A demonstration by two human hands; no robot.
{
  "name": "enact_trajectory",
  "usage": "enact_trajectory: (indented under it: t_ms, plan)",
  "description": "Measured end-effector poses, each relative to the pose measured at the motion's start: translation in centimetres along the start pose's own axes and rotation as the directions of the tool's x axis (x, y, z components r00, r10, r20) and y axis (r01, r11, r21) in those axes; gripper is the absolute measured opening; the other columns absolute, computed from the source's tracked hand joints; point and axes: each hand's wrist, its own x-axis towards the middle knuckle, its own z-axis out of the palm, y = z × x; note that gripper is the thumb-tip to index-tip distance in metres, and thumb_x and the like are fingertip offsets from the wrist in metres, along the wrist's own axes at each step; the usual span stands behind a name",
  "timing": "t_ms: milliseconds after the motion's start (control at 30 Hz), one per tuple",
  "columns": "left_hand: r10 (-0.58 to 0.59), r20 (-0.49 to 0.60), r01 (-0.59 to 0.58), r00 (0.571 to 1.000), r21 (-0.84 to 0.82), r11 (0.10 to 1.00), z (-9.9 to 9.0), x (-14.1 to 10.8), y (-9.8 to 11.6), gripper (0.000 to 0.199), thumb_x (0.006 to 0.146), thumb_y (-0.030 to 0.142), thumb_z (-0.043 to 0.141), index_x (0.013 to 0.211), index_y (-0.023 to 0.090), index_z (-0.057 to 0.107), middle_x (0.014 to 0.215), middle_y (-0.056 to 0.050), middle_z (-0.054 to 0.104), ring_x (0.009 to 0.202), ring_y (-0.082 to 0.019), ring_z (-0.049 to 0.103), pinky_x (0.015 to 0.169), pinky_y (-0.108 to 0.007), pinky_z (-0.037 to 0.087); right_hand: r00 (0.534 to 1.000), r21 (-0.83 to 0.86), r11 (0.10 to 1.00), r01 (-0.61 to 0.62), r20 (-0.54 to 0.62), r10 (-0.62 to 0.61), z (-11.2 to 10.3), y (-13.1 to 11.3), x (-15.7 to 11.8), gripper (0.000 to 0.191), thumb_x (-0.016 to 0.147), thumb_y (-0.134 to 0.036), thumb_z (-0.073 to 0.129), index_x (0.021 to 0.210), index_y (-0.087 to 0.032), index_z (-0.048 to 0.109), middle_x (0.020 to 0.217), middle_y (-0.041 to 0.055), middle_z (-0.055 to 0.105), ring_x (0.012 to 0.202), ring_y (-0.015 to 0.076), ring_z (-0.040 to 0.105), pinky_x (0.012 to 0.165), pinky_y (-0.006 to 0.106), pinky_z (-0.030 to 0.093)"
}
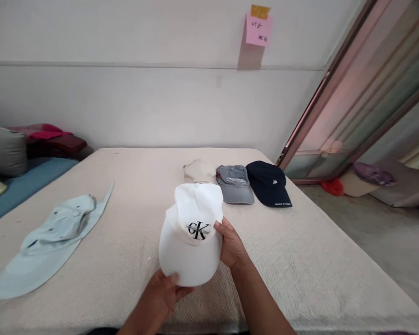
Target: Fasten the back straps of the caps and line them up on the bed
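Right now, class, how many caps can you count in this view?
5: a white cap between left hand and right hand; a pale blue cap at left; beige cap, gray cap and navy cap in a row beyond. Others could be hidden.

Whites, greys, one navy

Between the left hand (165, 291) and the right hand (230, 242) is a white cap (193, 256) with black-and-grey lettering. Beyond the hands lie a beige cap (198, 171), a grey cap (234, 179) with white lettering, and a navy cap (265, 179) with a white emblem. Left of the left hand, a pale blue cap (56, 232) has dark eyelets. Under both hands, a cream bedspread (307, 265) shows a fine mottled weave.
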Motion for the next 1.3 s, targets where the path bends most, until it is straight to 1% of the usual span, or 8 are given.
enact_trajectory:
  t_ms: [133, 267, 367, 467, 833, 1033, 1167, 1300]
  plan:
    - [-0.047, 0.047, 0.052, 0.998, -0.131, 0.990, -1.1, 1.4, 5.9, 0.039, 0.084, 0.040, 0.053, 0.108, 0.012, 0.065, 0.097, -0.014, 0.072, 0.096, -0.030, 0.065, 0.085, -0.042, 0.050, 0.988, -0.092, 0.992, -0.087, 0.121, 0.098, -0.3, 0.3, -2.0, 0.046, 0.073, -0.024, 0.068, 0.117, -0.020, 0.056, 0.103, 0.0087, 0.069, 0.083, 0.0231, 0.065, 0.076, 0.037, 0.049]
    - [0.021, -0.004, -0.021, 1.000, -0.106, 0.994, -2.0, 3.3, 9.1, 0.022, 0.081, 0.021, 0.056, 0.094, 0.011, 0.070, 0.085, -0.010, 0.074, 0.087, -0.025, 0.068, 0.084, -0.035, 0.051, 0.923, -0.196, 0.951, -0.239, 0.258, 0.285, -0.3, 1.5, -3.9, 0.051, 0.065, -0.022, 0.075, 0.113, -0.017, 0.059, 0.100, 0.0099, 0.068, 0.085, 0.0228, 0.064, 0.079, 0.037, 0.048]
    - [-0.035, -0.021, 0.034, 0.999, -0.032, 0.999, -2.7, 3.6, 8.8, 0.016, 0.074, 0.018, 0.063, 0.085, 0.012, 0.073, 0.077, -0.009, 0.074, 0.079, -0.025, 0.069, 0.076, -0.033, 0.053, 0.887, -0.151, 0.946, -0.286, 0.332, 0.321, -0.6, 1.4, -4.0, 0.052, 0.064, -0.030, 0.076, 0.112, -0.015, 0.061, 0.103, 0.0109, 0.067, 0.089, 0.0225, 0.063, 0.084, 0.036, 0.046]
    - [-0.046, 0.056, 0.043, 0.997, 0.054, 0.998, -2.7, 3.0, 8.0, 0.017, 0.069, 0.019, 0.070, 0.084, 0.015, 0.074, 0.073, -0.007, 0.074, 0.069, -0.023, 0.068, 0.065, -0.029, 0.054, 0.933, -0.039, 0.976, -0.216, 0.288, 0.218, -0.9, 0.3, -3.3, 0.045, 0.071, -0.040, 0.069, 0.109, -0.016, 0.062, 0.104, 0.0096, 0.066, 0.091, 0.0194, 0.062, 0.083, 0.030, 0.046]
    - [-0.233, 0.302, 0.187, 0.925, 0.171, 0.967, -2.3, 0.6, 7.8, 0.033, 0.055, 0.003, 0.073, 0.085, 0.017, 0.075, 0.071, -0.007, 0.073, 0.058, -0.018, 0.065, 0.053, -0.024, 0.050, 0.887, 0.054, 0.973, -0.226, 0.424, 0.183, 0.3, -1.4, -3.6, 0.024, 0.066, -0.015, 0.068, 0.090, -0.013, 0.065, 0.073, 0.0005, 0.061, 0.057, 0.0076, 0.056, 0.053, 0.017, 0.042]
    - [-0.337, 0.231, 0.233, 0.913, 0.385, 0.893, -1.5, 1.4, 7.1, 0.038, 0.068, 0.015, 0.071, 0.106, 0.013, 0.068, 0.091, -0.014, 0.071, 0.076, -0.023, 0.066, 0.068, -0.031, 0.049, 0.883, -0.105, 0.970, -0.220, 0.402, 0.243, -0.6, -1.0, -3.2, 0.025, 0.070, -0.018, 0.065, 0.094, -0.014, 0.062, 0.063, 0.0012, 0.061, 0.047, 0.0070, 0.049, 0.047, 0.019, 0.035]
    - [-0.258, 0.161, 0.177, 0.953, 0.394, 0.902, -0.5, 2.6, 6.4, 0.035, 0.073, 0.025, 0.069, 0.106, 0.012, 0.067, 0.087, -0.014, 0.071, 0.073, -0.022, 0.065, 0.068, -0.031, 0.048, 0.932, -0.201, 0.959, -0.198, 0.266, 0.248, -0.7, -1.1, -2.4, 0.014, 0.077, -0.025, 0.064, 0.085, -0.016, 0.057, 0.049, -0.0054, 0.050, 0.035, 0.0030, 0.030, 0.037, 0.017, 0.019]
    - [-0.145, 0.064, 0.098, 0.987, 0.474, 0.875, 0.1, 3.6, 5.5, 0.027, 0.070, 0.017, 0.067, 0.098, 0.013, 0.068, 0.081, -0.010, 0.071, 0.067, -0.020, 0.064, 0.062, -0.027, 0.046, 0.969, -0.330, 0.925, -0.190, 0.086, 0.230, -0.2, -1.0, -1.6, 0.013, 0.076, -0.025, 0.063, 0.077, -0.016, 0.053, 0.051, -0.0045, 0.050, 0.038, 0.0035, 0.032, 0.038, 0.018, 0.016]
